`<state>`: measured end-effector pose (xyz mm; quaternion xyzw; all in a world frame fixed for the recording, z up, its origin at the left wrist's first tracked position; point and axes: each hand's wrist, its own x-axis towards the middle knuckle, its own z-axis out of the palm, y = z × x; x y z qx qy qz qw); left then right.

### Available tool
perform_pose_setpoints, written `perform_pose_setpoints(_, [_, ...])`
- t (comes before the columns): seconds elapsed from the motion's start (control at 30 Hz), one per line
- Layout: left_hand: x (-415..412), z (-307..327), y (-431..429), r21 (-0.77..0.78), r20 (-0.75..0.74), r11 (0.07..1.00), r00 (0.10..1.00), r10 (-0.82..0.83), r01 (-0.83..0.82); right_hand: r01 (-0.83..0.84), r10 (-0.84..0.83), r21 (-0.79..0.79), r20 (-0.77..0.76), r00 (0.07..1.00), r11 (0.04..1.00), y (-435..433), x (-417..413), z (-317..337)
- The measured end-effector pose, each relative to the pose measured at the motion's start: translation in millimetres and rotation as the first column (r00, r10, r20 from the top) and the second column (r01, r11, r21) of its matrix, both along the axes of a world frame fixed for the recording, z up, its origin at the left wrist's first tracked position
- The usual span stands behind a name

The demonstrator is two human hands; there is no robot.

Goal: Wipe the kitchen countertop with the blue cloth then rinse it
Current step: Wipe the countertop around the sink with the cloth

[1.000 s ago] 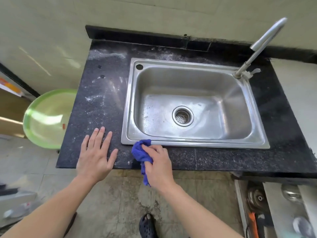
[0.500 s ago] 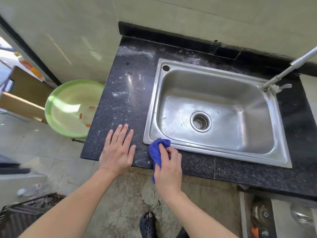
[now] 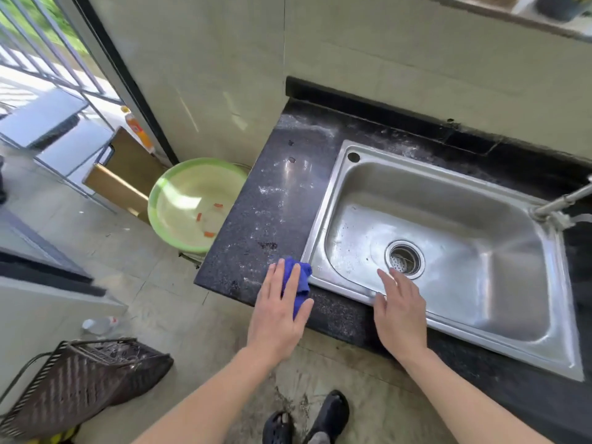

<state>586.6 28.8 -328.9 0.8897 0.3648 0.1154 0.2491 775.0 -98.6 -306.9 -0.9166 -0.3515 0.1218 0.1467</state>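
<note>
Left hand [image 3: 278, 315], fingers [image 3: 273, 283] flat, presses crumpled blue cloth [image 3: 304, 280] on speckled countertop [image 3: 256, 219]; right hand [image 3: 400, 315], fingers [image 3: 389, 280] splayed, over steel sink [image 3: 464, 293].

The cloth [image 3: 300, 282] lies on the bench [image 3: 272, 200] under the left hand [image 3: 278, 312], beside the sink's [image 3: 416, 187] left rim. The right hand [image 3: 400, 315] is over the sink's near rim, with the drain [image 3: 405, 259] just beyond.

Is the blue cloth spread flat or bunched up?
Bunched up: the blue cloth shows as a crumpled lump with folds under the straight fingers of the left hand, on the countertop beside the sink.
</note>
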Motion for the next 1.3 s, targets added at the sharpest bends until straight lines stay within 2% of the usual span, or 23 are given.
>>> perform_pose_setpoints(0.07, [19,-5,-16,0.165,-0.063,0.975,0.988,-0.141,0.150,-0.018,0.022,-0.100,0.043,0.999,0.995,-11,11,-18])
perform_pose_setpoints(0.13, [29,-14,-25,0.308,-0.131,0.910,0.959,-0.250,0.279,-0.054,0.064,-0.114,0.090,0.994,0.992,-16,14,-27])
perform_pose_setpoints(0.27, [17,-28,-11,0.434,-0.219,0.787,0.899,-0.380,0.438,-0.080,0.091,-0.101,0.105,0.990,0.992,-15,15,-29])
perform_pose_setpoints(0.33, [7,-29,4,0.447,-0.246,0.766,0.886,-0.392,0.463,-0.089,0.098,-0.096,0.098,0.990,0.991,-16,16,-30])
perform_pose_setpoints(0.4, [-9,-30,25,0.460,-0.236,0.809,0.929,-0.287,0.367,-0.097,0.104,-0.098,0.078,0.991,0.990,-16,18,-31])
perform_pose_setpoints(0.47, [-31,-30,53,0.457,-0.197,0.874,0.977,-0.080,0.164,-0.104,0.112,-0.104,0.070,0.991,0.989,-16,18,-31])
perform_pose_setpoints(0.53, [-47,-21,82,0.417,-0.199,0.909,0.973,0.115,-0.022,-0.113,0.121,-0.111,0.066,0.990,0.987,-15,18,-30])
perform_pose_setpoints(0.6, [-41,-10,94,0.384,-0.158,0.910,0.960,0.230,-0.154,-0.118,0.126,-0.126,0.061,0.990,0.985,-15,19,-29])
perform_pose_setpoints(0.67, [-19,0,79,0.388,-0.063,0.908,0.979,0.195,-0.157,-0.119,0.127,-0.143,0.048,0.991,0.983,-15,19,-26])
perform_pose_setpoints(0.7, [-8,0,65,0.390,-0.040,0.917,0.993,0.109,-0.085,-0.120,0.127,-0.138,0.044,0.991,0.983,-14,19,-25])
perform_pose_setpoints(0.8, [5,-7,31,0.383,-0.156,0.901,0.976,-0.154,0.204,-0.174,0.176,-0.073,0.035,0.984,0.982,-1,16,-20])
perform_pose_setpoints(0.87, [0,-15,41,0.377,-0.182,0.896,0.968,-0.176,0.233,-0.229,0.230,-0.032,0.050,0.972,0.973,17,11,-16])
perform_pose_setpoints(0.93, [-5,-21,69,0.388,-0.195,0.902,0.974,-0.118,0.187,-0.247,0.248,-0.016,0.049,0.968,0.969,39,5,-17])
perform_pose_setpoints(1.0, [-12,-22,106,0.376,-0.198,0.925,0.980,0.015,0.062,-0.241,0.242,-0.040,0.031,0.970,0.970,53,-2,-21])
perform_pose_setpoints(1.1, [-24,-21,155,0.258,-0.222,0.961,0.962,0.160,-0.100,-0.217,0.218,-0.049,0.030,0.975,0.975,65,-8,-21])
perform_pose_setpoints(1.23, [-43,-15,156,0.204,-0.062,0.938,0.952,0.299,-0.281,-0.220,0.217,0.048,0.067,0.974,0.974,89,-18,-2])
perform_pose_setpoints(1.3, [-57,-14,134,0.232,0.018,0.928,0.956,0.294,-0.290,-0.199,0.197,0.066,0.041,0.980,0.978,104,-24,6])
